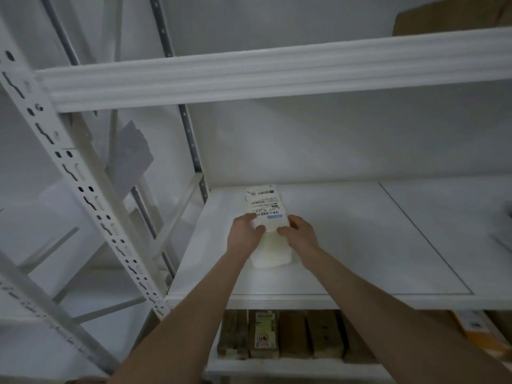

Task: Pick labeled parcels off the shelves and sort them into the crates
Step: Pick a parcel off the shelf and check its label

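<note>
Currently both hands clamped on one white labeled parcel (270, 239), left hand (245, 234) and right hand (300, 235) gripping opposite sides. Parcel sits on the middle shelf (360, 245), near its left rear corner, label up.

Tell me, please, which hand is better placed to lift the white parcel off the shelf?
Neither clearly: left hand and right hand grip opposite sides of the white parcel evenly.

So the parcel (268, 231) is a small white soft pack, lying flat on the white shelf (346, 245), barcode label on top. It's sitting right between the left hand (245, 234) and right hand (300, 235), both gripping its sides.
</note>
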